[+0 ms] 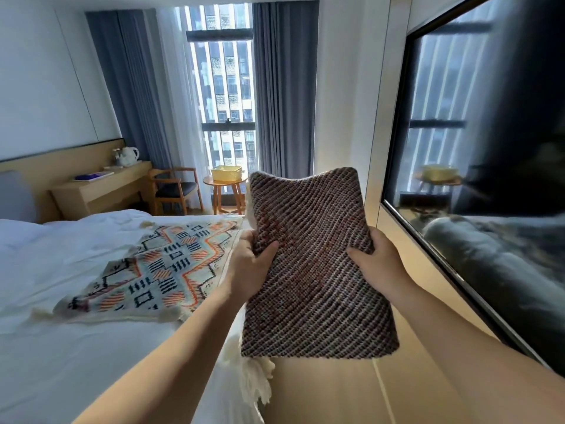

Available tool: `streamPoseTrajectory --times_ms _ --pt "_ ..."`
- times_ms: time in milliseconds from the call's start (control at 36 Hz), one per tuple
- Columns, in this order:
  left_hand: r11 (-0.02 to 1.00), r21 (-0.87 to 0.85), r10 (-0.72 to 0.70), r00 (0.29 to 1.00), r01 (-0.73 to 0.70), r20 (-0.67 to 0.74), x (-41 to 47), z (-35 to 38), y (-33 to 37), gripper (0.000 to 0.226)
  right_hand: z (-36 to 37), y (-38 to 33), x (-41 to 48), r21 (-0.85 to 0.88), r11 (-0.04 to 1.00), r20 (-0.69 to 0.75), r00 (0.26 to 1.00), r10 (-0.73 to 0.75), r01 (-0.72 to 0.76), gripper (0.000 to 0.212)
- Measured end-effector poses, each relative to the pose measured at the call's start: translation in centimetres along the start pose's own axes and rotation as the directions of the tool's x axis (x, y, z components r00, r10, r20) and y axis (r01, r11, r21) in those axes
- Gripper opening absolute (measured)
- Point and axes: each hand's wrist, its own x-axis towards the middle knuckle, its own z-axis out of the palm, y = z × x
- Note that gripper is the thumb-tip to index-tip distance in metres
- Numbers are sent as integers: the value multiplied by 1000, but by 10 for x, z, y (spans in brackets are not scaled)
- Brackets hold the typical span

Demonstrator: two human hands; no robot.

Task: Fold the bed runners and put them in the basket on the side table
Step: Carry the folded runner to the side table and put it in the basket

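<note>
A folded brown woven bed runner [315, 270] with white tassels hanging from its lower edge is held up in the air beside the bed. My left hand [250, 264] grips its left edge and my right hand [376, 261] grips its right edge. A second bed runner [159, 267], cream with orange and black geometric patterns, lies spread flat on the white bed [61, 347]. The yellow basket [226, 173] stands on a small round wooden side table [227, 191] by the window, far ahead of my hands.
A wooden chair [175, 189] sits left of the side table, with a desk [101, 191] carrying a kettle beside it. A wall-mounted TV [489, 179] fills the right. A narrow wooden floor aisle [336, 393] runs between bed and wall.
</note>
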Motion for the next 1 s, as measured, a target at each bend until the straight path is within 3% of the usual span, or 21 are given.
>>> streamPoseTrajectory --times_ms 444,639,833,1000 --pt "999 -42 -6 997 9 76 214 26 -74 23 77 43 205 -50 996 -33 997 65 -67 47" --pt "999 34 -21 998 19 54 300 69 -111 24 90 86 307 -45 999 -8 1000 30 -31 43" --pt "952 306 -29 1000 30 -9 408 126 -139 25 87 130 439 -43 999 27 1000 6 -5 40" --pt "959 269 -71 995 88 -74 492 172 -155 25 79 150 542 -17 1000 87 996 -21 22 35"
